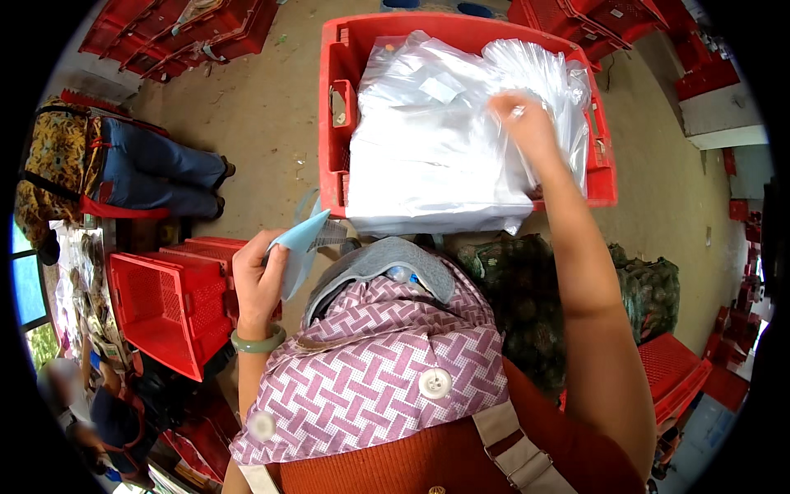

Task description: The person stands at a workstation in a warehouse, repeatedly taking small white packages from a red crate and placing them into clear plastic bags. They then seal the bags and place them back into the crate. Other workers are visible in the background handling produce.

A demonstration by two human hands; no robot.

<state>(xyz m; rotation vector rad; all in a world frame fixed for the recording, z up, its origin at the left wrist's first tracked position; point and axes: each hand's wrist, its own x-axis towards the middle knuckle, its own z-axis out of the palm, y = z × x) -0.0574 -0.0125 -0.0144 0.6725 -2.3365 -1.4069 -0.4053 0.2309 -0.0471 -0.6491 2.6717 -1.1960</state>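
Note:
My left hand (259,272) pinches a light blue sheet (299,241), folded at an angle, between thumb and fingers. A strip of white labels with print (330,234) shows beside the sheet. In front of me stands a red plastic crate (463,25) heaped with clear plastic bags (426,160). A small pale label (442,87) lies on the bags. My right hand (524,117) is over the gathered plastic on the crate's right side. It is blurred with motion, its fingers look curled, and their hold on the plastic is unclear.
Red crates (166,302) stand to the left, and more stacked crates (203,37) are behind. Net sacks of produce (518,309) lie under my right arm. One person in jeans (160,160) stands at the left; another person (123,420) is at the lower left.

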